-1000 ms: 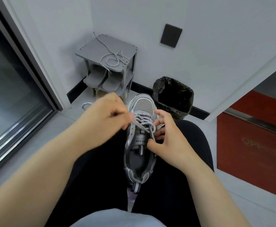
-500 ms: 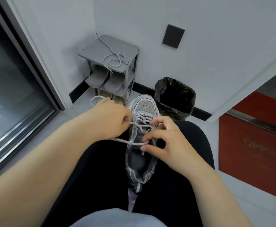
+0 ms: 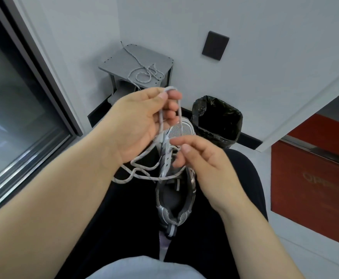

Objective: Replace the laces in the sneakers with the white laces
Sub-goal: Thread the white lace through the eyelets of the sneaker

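Left fingers (image 3: pixel 172 96) pinch a lace (image 3: pixel 144 177) loop; whether the right fingers (image 3: pixel 184 148) hold it is unclear. Slack below them may snag on the sneaker (image 3: pixel 175 198).

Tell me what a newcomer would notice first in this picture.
The left hand, mid-frame, holds up a loop of grey speckled lace above the silver-grey sneaker on the person's lap, the right hand just below. Behind, a second lace lies coiled on a grey shoe rack beside a black-lined bin.
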### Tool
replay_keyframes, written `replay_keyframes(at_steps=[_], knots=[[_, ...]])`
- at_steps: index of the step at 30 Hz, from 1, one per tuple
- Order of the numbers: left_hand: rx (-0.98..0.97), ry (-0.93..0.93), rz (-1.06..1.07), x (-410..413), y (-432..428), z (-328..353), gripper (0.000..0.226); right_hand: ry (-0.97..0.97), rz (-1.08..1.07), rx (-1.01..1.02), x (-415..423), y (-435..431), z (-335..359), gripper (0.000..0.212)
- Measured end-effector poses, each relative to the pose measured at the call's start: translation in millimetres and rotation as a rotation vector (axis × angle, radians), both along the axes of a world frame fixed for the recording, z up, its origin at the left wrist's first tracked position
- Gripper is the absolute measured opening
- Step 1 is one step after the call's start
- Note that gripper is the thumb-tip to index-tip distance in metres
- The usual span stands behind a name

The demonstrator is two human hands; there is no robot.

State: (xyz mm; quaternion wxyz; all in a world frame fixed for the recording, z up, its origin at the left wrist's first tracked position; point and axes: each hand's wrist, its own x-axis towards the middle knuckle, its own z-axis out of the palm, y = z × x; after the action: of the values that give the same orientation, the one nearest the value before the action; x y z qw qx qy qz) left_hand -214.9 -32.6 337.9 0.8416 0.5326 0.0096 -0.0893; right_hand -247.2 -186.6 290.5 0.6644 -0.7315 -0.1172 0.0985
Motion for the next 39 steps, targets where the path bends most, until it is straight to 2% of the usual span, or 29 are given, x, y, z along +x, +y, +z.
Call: replay_keyframes(at_steps=[3, 7, 10, 12, 13, 16, 19, 20, 22, 23, 24, 26, 27, 29, 30, 32, 36, 39], knots=[[-0.164, 0.102, 0.037, -2.5, 7.5, -3.5, 0.029, -0.016, -0.079, -0.019, 4.3, -10.5, -0.5, 0.021], [-0.408, 0.127, -0.018, -8.4, -7.8, -3.7, 0.027, 0.015, 0.127, 0.066, -6.2, 13.7, 3.7, 0.017], [-0.448, 0.125, 0.046, -4.6, -8.0, -2.6, 0.025, 0.048, 0.225, 0.059, -13.5, 26.1, 0.1, 0.015], [-0.446, 0.136, 0.089, -1.4, 3.3, -1.8, 0.025, 0.028, 0.179, 0.021, -10.4, 19.8, -2.0, 0.015], [-0.391, 0.137, 0.105, 0.1, 10.5, -3.1, 0.025, 0.013, 0.134, -0.015, -7.5, 13.7, -2.3, 0.017], [-0.067, 0.136, 0.205, 3.5, 31.8, -15.5, 0.030, -0.069, 0.008, -0.122, 0.6, -8.0, -0.6, 0.021], [0.253, 0.136, 0.282, 4.1, 46.3, -27.4, 0.031, -0.155, -0.025, -0.248, 6.0, -24.5, 2.9, 0.025], [0.446, 0.117, 0.280, 3.8, 48.8, -30.5, 0.029, -0.173, -0.023, -0.297, 7.2, -27.5, 2.9, 0.028], [0.985, 0.024, 0.255, 2.1, 50.7, -39.5, 0.021, -0.160, -0.010, -0.348, 8.5, -28.1, 0.5, 0.033], [1.256, -0.079, 0.258, -1.6, 48.1, -42.0, 0.027, -0.136, 0.002, -0.352, 8.4, -25.6, -0.9, 0.033], [1.418, -0.258, 0.253, -5.7, 43.2, -43.2, 0.034, -0.113, 0.012, -0.346, 8.2, -21.2, -2.2, 0.031], [1.426, -0.590, 0.099, -13.0, 24.9, -41.2, 0.035, -0.049, 0.005, -0.287, 8.1, -10.9, -2.0, 0.020], [1.367, -0.640, -0.031, -17.6, 14.2, -37.6, 0.031, -0.019, -0.015, -0.248, 8.1, -5.8, -1.1, 0.013], [1.281, -0.542, -0.215, -25.0, 0.0, -32.1, 0.024, -0.031, -0.081, -0.248, 8.9, 1.1, 2.0, 0.008], [1.267, -0.481, -0.233, -24.7, -0.7, -33.6, 0.021, -0.052, -0.111, -0.280, 9.8, 2.3, 2.1, 0.009], [1.298, -0.438, -0.184, -21.3, 6.1, -39.0, 0.017, -0.094, -0.146, -0.355, 11.7, 1.5, 0.6, 0.008], [1.402, -0.384, -0.103, -18.8, 18.8, -47.3, 0.013, -0.196, -0.126, -0.627, 14.2, -3.7, -12.8, 0.005], [1.408, -0.356, -0.059, -22.1, 18.7, -51.8, 0.008, -0.227, -0.086, -0.707, 12.5, -1.8, -20.4, 0.006]])
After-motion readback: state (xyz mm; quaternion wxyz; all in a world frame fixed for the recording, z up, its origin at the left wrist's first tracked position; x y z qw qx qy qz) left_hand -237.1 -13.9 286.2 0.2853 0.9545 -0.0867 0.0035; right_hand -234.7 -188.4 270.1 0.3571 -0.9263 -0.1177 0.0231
